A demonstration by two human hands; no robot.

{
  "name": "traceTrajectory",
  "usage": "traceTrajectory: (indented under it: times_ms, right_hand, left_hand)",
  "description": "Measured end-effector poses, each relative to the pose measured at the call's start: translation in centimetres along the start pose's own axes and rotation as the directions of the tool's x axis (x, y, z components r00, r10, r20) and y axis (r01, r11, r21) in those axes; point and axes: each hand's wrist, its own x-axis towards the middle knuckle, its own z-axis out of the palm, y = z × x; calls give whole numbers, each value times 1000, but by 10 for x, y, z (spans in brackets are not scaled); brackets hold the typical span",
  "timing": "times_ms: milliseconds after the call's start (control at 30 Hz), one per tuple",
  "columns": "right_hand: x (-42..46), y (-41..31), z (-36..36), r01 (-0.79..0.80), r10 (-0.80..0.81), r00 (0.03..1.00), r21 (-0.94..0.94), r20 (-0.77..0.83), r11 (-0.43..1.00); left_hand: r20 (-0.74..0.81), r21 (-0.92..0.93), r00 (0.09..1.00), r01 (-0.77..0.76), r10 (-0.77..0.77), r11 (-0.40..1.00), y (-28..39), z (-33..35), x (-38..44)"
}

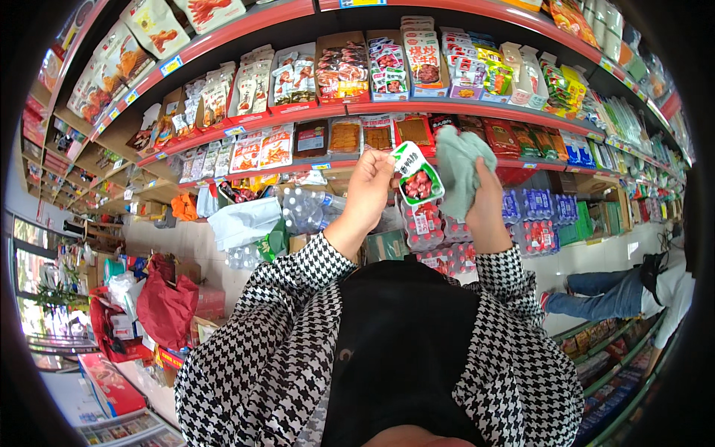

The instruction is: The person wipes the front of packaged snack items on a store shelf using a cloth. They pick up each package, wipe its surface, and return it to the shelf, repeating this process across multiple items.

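Observation:
Between the fingers of my left hand (371, 181) is a small green-and-white snack packet (419, 177) with meat pictured on its front. My right hand (487, 198) grips a pale green cloth (461, 167), which hangs close to the packet's right side. Whether cloth and packet touch, I cannot tell. Behind both hands runs a shelf with a red edge (363, 109). On it stand open display boxes of snack packets, among them a box of similar green-marked packets (389, 67). Flat packs of brown snack strips (344, 136) lie on the tier below.
Below the shelves stand shrink-wrapped packs of red-capped bottles (422, 223), blue-wrapped bottle packs (539, 207) and clear plastic bottles (304, 209). A red cloth cover (166, 296) lies over goods at the left. At the right, a person in jeans (600, 293) is beside another shelf.

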Motion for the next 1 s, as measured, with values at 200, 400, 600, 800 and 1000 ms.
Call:
traceTrajectory:
  times_ms: [200,400,600,800,1000]
  right_hand:
    - [-11,25,22,-253,210,913,84,349,964]
    - [-30,64,31,399,-124,867,-522,483,754]
    - [-53,61,36,821,-83,549,-518,832,240]
    - [-61,57,12,740,37,573,-536,819,406]
    - [-41,48,-18,199,-122,977,-537,175,819]
  left_hand:
    - [-57,-73,998,-8,3,997,3,30,-9]
    - [-210,-401,957,103,-201,910,-1,26,-5]
    - [218,-913,927,304,-304,273,-13,-5,3]
    - [505,-861,836,506,-213,-55,18,-10,13]
    - [502,-748,852,514,-147,421,18,-10,12]
